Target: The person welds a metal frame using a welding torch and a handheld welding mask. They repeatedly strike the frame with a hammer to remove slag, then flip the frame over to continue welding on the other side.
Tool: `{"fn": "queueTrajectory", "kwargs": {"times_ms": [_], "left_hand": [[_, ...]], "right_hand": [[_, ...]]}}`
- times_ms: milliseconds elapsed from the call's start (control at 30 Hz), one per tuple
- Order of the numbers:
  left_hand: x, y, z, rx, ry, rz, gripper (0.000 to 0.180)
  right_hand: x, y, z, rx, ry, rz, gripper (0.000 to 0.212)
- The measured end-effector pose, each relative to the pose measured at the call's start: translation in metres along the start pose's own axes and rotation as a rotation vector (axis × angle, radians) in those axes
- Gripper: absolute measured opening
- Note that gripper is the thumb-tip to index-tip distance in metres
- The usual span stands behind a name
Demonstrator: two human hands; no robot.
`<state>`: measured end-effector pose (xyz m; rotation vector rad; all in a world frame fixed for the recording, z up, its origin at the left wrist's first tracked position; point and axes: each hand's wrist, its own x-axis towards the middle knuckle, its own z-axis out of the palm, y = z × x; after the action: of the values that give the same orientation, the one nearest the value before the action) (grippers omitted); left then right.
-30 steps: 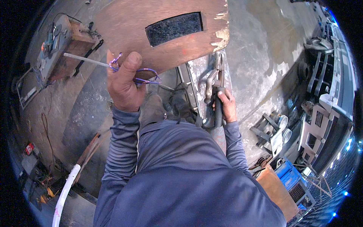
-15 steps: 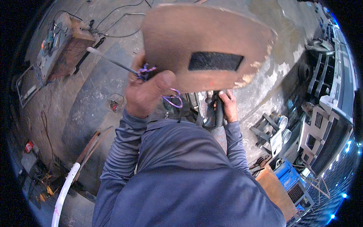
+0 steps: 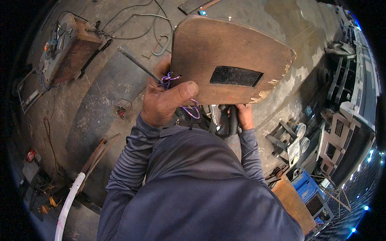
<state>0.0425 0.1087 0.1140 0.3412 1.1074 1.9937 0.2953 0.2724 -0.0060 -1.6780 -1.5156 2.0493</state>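
Shields: one brown welding shield (image 3: 225,60) with a dark window, blocking your view.
Left hand (image 3: 163,100): closed on its handle.
Right hand (image 3: 244,116): gripping a black hose (image 3: 233,120).

A stained grey concrete floor (image 3: 100,92) fills the scene, strewn with cables (image 3: 132,16). A rusty brown metal box (image 3: 68,48) stands at upper left, a white pipe (image 3: 68,205) lies lower left, and a blue crate (image 3: 309,193) sits at right beside metal frames (image 3: 281,138).
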Motion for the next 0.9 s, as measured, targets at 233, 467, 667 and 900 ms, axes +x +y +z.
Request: {"fn": "queueTrajectory", "kwargs": {"times_ms": [233, 467, 667, 900], "left_hand": [[-0.003, 0.007, 0.002, -0.120, 0.161, 0.020, 0.045], [0.013, 0.001, -0.056, 0.907, 0.214, 0.694, 0.041], [0.015, 0.020, -0.020, -0.039, 0.324, 0.352, 0.026], [0.012, 0.007, -0.027, 0.549, 0.231, 0.537, 0.023]], "right_hand": [[0.003, 0.013, 0.001, -0.099, 0.001, -0.189, 0.028], [-0.003, -0.004, 0.004, -0.040, -0.012, -0.097, 0.026], [-0.007, -0.011, 0.007, -0.061, -0.017, -0.068, 0.026], [-0.004, -0.008, 0.006, -0.076, -0.015, -0.089, 0.027]]}}
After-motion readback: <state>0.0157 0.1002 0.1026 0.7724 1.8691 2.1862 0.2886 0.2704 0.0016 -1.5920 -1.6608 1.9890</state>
